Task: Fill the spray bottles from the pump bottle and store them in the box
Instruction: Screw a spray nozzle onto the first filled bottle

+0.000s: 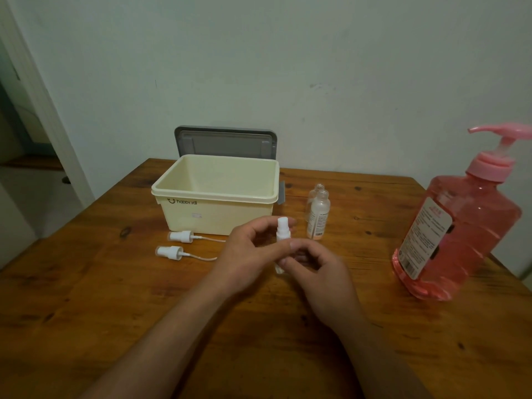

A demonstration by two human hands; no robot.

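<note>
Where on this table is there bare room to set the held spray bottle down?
Bare wood lies between the two open bottles and the pump bottle, and on the near table left of the left hand, which holds the spray bottle. It is crowded in front of the box, where two spray heads lie.

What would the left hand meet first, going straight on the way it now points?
Likely the two uncapped bottles, beyond the spray bottle that the left hand holds; depth is unclear.
</note>
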